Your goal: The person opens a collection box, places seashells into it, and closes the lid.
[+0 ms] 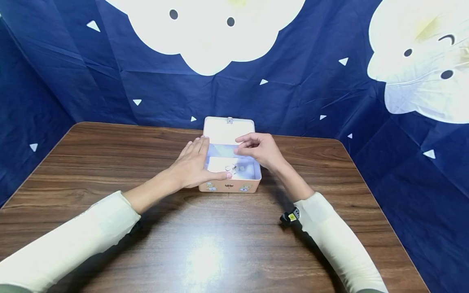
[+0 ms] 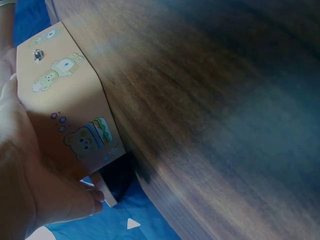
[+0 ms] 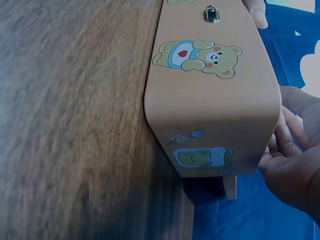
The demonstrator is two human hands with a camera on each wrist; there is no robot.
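Observation:
A peach tin box with bear pictures and a metal latch stands on the table, its lid swung back. Several small round silvery pieces lie on its floor. My left hand rests along the left rim with straight fingers, the thumb reaching over the front corner. Above the right half of the box is my right hand, its fingers bent and thumb near them; I cannot tell whether something small is between them. In the right wrist view, the tin's wall partly covers those fingers.
The box is near the back edge of the brown wood-grain table. Behind it hangs a dark blue cloth with white clouds and triangles. A small black device sits at the right sleeve cuff.

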